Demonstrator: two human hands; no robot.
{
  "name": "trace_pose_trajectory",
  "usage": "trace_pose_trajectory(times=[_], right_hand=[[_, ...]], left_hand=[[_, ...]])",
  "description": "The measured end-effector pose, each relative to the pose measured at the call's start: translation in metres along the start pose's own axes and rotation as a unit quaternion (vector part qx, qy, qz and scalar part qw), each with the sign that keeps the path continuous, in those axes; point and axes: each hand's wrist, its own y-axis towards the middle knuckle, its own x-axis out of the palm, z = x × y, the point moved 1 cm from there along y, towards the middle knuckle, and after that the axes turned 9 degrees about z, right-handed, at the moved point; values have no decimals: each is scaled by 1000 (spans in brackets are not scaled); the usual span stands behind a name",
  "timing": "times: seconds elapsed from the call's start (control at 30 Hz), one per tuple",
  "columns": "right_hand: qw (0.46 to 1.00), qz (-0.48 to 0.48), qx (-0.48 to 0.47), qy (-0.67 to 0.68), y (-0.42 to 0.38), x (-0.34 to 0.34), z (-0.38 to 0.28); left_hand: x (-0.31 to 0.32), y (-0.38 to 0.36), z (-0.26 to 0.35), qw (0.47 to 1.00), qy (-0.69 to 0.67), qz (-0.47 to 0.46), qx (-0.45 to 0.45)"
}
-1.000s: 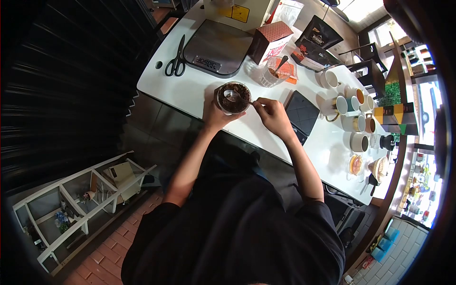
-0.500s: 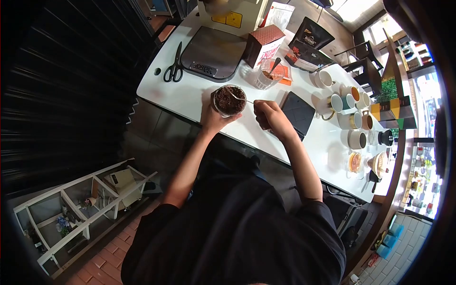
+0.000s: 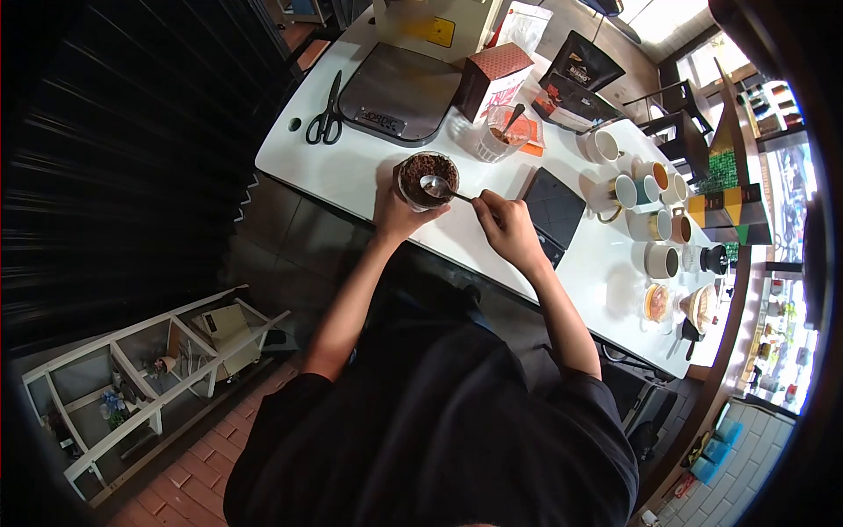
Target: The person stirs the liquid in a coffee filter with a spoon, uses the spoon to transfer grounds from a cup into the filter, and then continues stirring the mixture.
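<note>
Near the table's front edge, my left hand [image 3: 395, 216] is wrapped round a clear cup [image 3: 427, 209] filled with dark brown crumbly grounds [image 3: 425, 167]. My right hand [image 3: 509, 228] grips the handle of a metal spoon [image 3: 436, 186]. The spoon's bowl lies over the grounds, inside the cup's rim. Just behind, a clear ribbed glass [image 3: 499, 149] holds some brown powder and another spoon [image 3: 512, 119] leaning in it. A flat black device [image 3: 555, 209] rests on the table to the right of my right hand.
Black scissors [image 3: 327, 119] and a dark metal plate marked NORDIC [image 3: 399, 92] lie at the left. Behind stand a patterned box [image 3: 496, 79] and black pouches [image 3: 584, 75]. Several mugs [image 3: 660, 224] crowd the white table's [image 3: 294, 162] right side, with a glass dripper [image 3: 698, 307] nearby.
The spoon has turned so that its bowl now shows above the grounds. My right hand has rotated and shifted slightly. The left hand still holds the cup in about the same place.
</note>
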Motion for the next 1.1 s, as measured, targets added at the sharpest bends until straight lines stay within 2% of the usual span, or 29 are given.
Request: trace_pose_trajectory(times=[0.17, 0.4, 0.53, 0.6, 0.77, 1.0, 1.1], right_hand=[[999, 6, -36, -16, 1, 7, 9], [1000, 3, -11, 9, -1, -9, -8], [999, -20, -44, -5, -6, -9, 4], [998, -28, -51, -11, -7, -5, 10], [995, 6, -83, -57, -4, 2, 8], [999, -7, -47, -3, 6, 11, -1], [998, -30, -52, 12, 8, 19, 3]], left_hand=[[3, -1, -4, 1000, 0, 3, -9], [1, 0, -2, 1000, -4, 0, -4], [1, -1, 0, 1000, 6, 13, -4], [1, -2, 0, 999, 31, -9, -13], [3, -3, -2, 1000, 18, 12, -14], [3, -2, -6, 999, 32, 8, 5], [2, -3, 1, 1000, 2, 6, -15]])
